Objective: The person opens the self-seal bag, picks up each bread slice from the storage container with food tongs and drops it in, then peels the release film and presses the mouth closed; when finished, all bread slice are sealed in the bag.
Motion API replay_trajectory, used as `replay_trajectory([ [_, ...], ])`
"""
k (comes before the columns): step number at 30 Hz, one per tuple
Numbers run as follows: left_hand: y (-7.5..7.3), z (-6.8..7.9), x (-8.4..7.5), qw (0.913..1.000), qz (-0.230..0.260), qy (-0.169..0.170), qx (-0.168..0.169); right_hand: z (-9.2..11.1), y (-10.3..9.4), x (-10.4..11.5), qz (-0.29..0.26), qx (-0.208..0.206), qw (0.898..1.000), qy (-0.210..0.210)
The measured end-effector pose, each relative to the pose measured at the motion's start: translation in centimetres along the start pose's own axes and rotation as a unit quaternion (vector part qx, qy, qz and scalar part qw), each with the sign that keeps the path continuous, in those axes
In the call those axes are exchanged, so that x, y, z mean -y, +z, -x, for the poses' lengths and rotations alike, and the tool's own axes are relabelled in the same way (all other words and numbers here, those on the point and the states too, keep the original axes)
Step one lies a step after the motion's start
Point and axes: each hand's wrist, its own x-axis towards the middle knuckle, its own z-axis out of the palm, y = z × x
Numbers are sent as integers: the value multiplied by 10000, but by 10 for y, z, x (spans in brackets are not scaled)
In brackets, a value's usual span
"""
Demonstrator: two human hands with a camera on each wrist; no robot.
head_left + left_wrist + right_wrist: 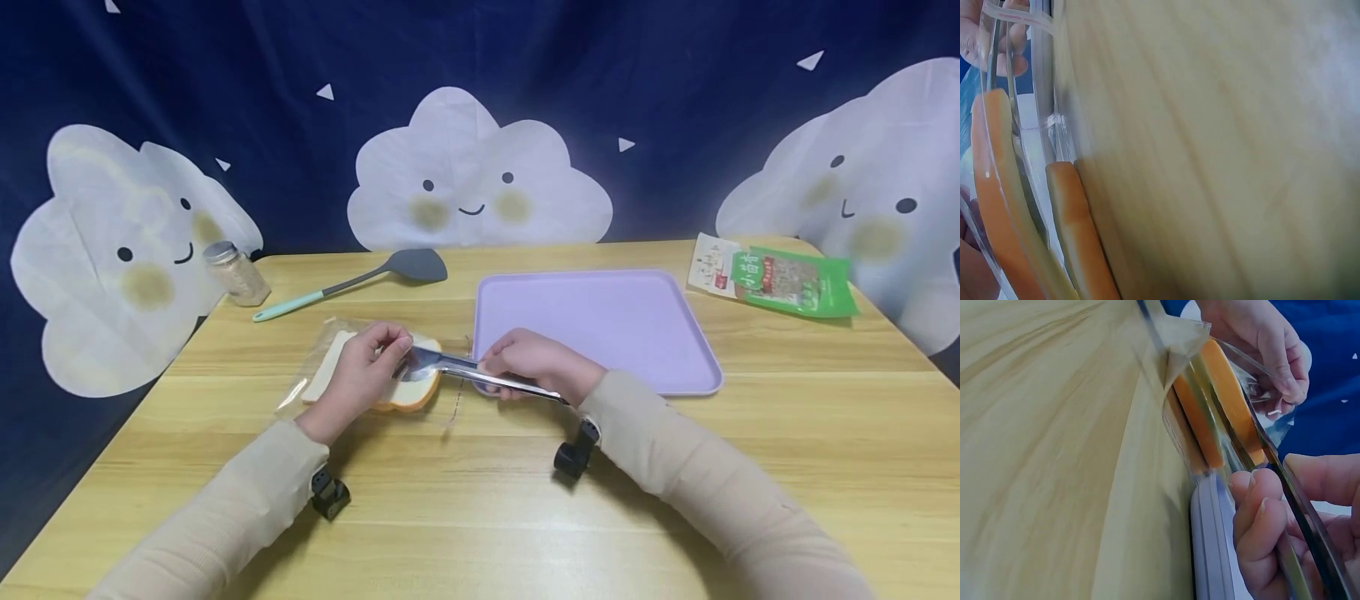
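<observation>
My right hand [536, 362] grips the metal tongs [467, 372] by their arms. The tongs' head reaches into a clear plastic bag [1179, 353], with one arm over the upper bread slice [1229, 387] and the other beneath it. A second bread slice [1196, 422] lies lower in the bag, close above the wooden table. With thumb and fingertips, my left hand [356, 375] pinches the bag's upper film over the slices. In the left wrist view, the orange crusts of both slices show edge-on, a gap between them.
A purple tray [600, 329] lies just right of the bag, partly under my right hand. Behind the bag is a grey spatula [416, 265] with a mint handle. A lidded jar [240, 275] stands back left, and a green-and-white packet [795, 283] lies back right.
</observation>
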Motion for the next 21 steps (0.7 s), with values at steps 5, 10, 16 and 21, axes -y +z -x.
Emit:
replay_trajectory([
  [5, 1, 0, 0, 9999, 141, 21, 19, -7, 5, 3, -104, -83, 9999, 89],
  [10, 1, 0, -1, 9999, 138, 35, 24, -14, 12, 8, -231, -127, 9995, 144],
  [16, 2, 1, -1, 9995, 285, 94, 33, -23, 17, 13, -142, -99, 9997, 150],
  [21, 2, 2, -1, 9993, 303, 204, 13, -31, 20, 15, -35, -72, 9999, 87],
])
